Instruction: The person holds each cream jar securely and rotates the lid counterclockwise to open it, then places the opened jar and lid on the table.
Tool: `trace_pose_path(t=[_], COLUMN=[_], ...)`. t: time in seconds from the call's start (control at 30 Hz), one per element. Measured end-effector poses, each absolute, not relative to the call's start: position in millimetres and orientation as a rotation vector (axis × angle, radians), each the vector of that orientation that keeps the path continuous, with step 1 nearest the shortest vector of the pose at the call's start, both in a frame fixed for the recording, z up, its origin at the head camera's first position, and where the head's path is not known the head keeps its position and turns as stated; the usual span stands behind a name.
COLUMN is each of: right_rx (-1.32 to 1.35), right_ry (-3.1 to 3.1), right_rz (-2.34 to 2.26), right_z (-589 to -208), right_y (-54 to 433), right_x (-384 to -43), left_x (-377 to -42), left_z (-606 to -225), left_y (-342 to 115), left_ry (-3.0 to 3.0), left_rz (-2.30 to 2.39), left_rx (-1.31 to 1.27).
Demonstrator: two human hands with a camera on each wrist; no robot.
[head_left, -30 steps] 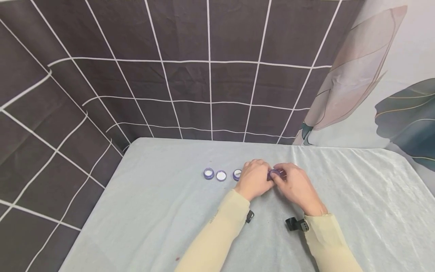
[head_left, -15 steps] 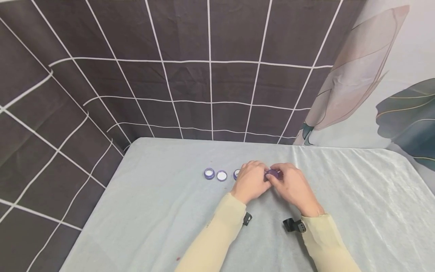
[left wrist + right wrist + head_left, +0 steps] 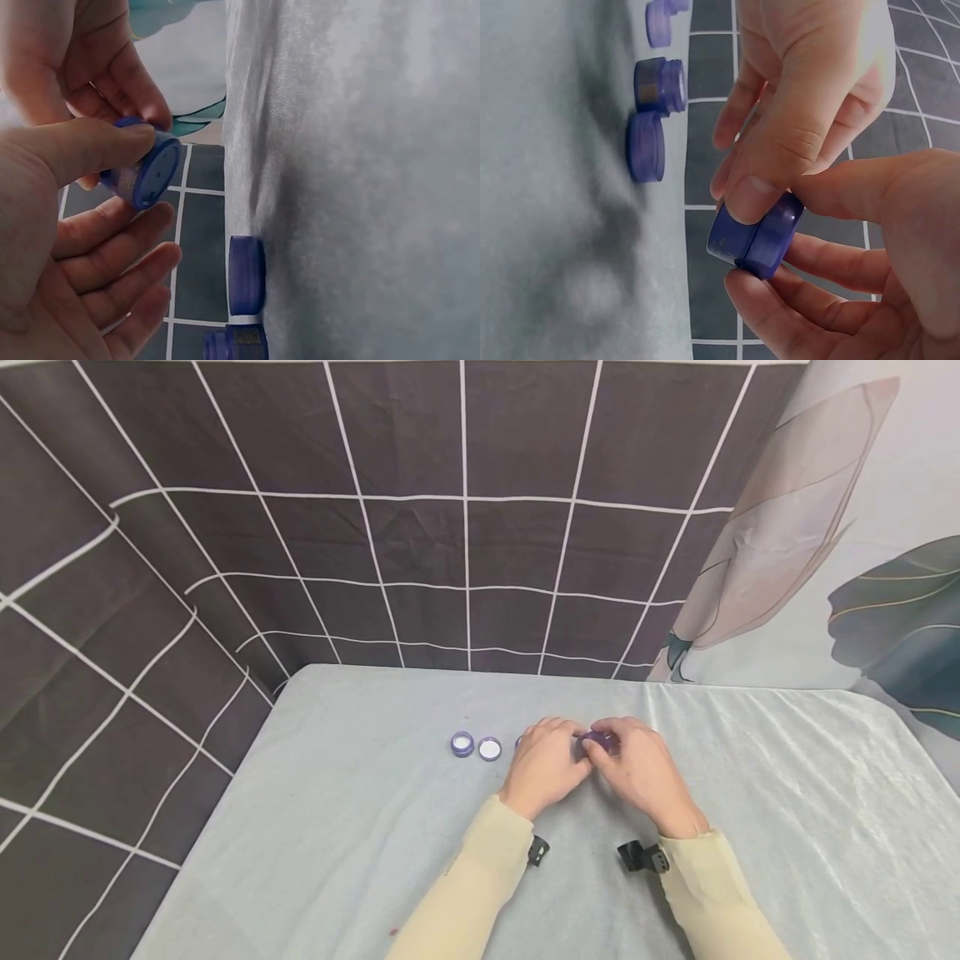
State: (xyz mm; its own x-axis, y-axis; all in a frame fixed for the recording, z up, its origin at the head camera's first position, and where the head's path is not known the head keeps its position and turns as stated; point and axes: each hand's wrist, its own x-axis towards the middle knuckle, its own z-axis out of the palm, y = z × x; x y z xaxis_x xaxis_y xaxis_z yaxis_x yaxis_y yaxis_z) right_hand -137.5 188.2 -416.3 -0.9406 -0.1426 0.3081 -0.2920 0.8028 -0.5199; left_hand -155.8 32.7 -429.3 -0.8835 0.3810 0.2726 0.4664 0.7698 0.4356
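A small purple cream jar [image 3: 597, 741] with a lid is held between both hands over the table. My left hand [image 3: 545, 766] pinches its body, the thumb lying across the side in the left wrist view. In the right wrist view, the jar body [image 3: 731, 235] and lid [image 3: 776, 236] meet at a seam. My right hand [image 3: 643, 770] grips the lid end between thumb and fingers. The jar's flat base [image 3: 160, 174] faces the left wrist camera, and the jar is tilted.
An open purple jar [image 3: 462, 743] with a white inside stands left of the hands, a loose lid [image 3: 490, 748] beside it. Another open jar [image 3: 651, 86] and lid [image 3: 646, 148] sit nearer, mostly hidden by the left hand in the head view. A pale cloth [image 3: 360, 793] covers the table.
Both hands have shifted slightly left with the jar, and the left hand now covers most of the nearer open jar. The lid's top has tipped away from the head camera.
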Motion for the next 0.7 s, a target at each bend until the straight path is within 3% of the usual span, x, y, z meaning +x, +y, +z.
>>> trace_pose_path(t=[0.7], right_rx=[0.194], right_ry=[-2.757], right_rz=[0.976], right_z=[-409.1], right_y=[177.1], right_x=[-137.2], left_x=[-144.3], left_z=[-440.1], left_y=[31.3], left_ry=[-2.695], left_rz=[-0.951], left_rx=[-0.46])
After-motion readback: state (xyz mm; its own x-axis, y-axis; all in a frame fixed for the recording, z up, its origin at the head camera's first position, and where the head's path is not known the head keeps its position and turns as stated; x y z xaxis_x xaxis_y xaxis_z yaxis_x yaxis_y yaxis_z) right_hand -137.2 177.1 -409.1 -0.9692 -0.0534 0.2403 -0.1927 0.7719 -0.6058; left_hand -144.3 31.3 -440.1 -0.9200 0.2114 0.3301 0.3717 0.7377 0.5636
